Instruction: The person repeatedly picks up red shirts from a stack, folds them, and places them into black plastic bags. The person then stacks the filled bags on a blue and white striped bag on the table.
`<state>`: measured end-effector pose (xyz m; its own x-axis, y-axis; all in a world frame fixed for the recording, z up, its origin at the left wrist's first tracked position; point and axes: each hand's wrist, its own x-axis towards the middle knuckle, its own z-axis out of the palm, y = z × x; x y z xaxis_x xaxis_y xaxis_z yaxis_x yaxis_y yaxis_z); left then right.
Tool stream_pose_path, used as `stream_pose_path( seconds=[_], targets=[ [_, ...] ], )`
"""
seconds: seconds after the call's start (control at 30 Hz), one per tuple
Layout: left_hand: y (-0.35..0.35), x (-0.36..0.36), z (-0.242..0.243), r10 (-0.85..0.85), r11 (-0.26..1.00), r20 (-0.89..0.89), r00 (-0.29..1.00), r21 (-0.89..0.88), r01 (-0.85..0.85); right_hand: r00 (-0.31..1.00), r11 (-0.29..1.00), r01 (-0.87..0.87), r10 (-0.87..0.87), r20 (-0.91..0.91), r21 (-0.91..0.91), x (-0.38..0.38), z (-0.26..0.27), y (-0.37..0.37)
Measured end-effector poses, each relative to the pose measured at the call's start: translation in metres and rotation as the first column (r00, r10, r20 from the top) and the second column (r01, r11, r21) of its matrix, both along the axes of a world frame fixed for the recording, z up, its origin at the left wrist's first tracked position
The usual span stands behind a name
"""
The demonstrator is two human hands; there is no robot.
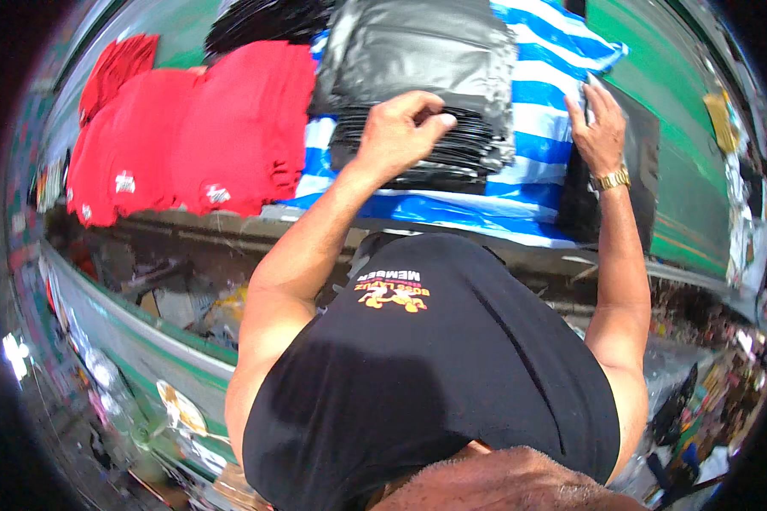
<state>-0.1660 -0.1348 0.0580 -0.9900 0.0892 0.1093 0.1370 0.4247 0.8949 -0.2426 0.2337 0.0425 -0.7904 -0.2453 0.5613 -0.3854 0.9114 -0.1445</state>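
Observation:
My left hand (404,131) is over a stack of black plastic bags (422,51), at its layered near edges. Its fingers are curled and the thumb stands apart from them; nothing shows between. My right hand (596,124), with a gold-coloured wristwatch (612,179) on the wrist, has its thumb and fingers spread. It is over the left edge of a flat black plastic bag (633,166). A small pale, shiny patch shows by its fingertips, too blurred to name. Blue-and-white striped plastic sheeting (540,121) lies under the stack and between my hands.
Left of the stack, red fabric pieces (192,128) with white prints lie in overlapping piles. Black plastic (262,29) sits behind them. The green tabletop (690,172) ends in front of my body. A green-edged ledge (160,326) and clutter (709,402) lie lower down.

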Motion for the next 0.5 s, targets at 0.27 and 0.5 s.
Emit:
stream_pose_path(
  seconds=[0.27,0.5],
  targets=[
    [-0.215,0.058,0.032,0.341,0.622,-0.645,0.684,-0.391,-0.678,0.458,0.647,0.035,0.667,0.587,-0.762,-0.033,-0.005,-0.306],
    [-0.273,0.085,-0.018,0.356,0.602,-0.667,0.655,-0.372,-0.706,0.572,0.781,-0.082,0.546,0.613,-0.620,-0.096,-0.040,-0.470]
  ],
)
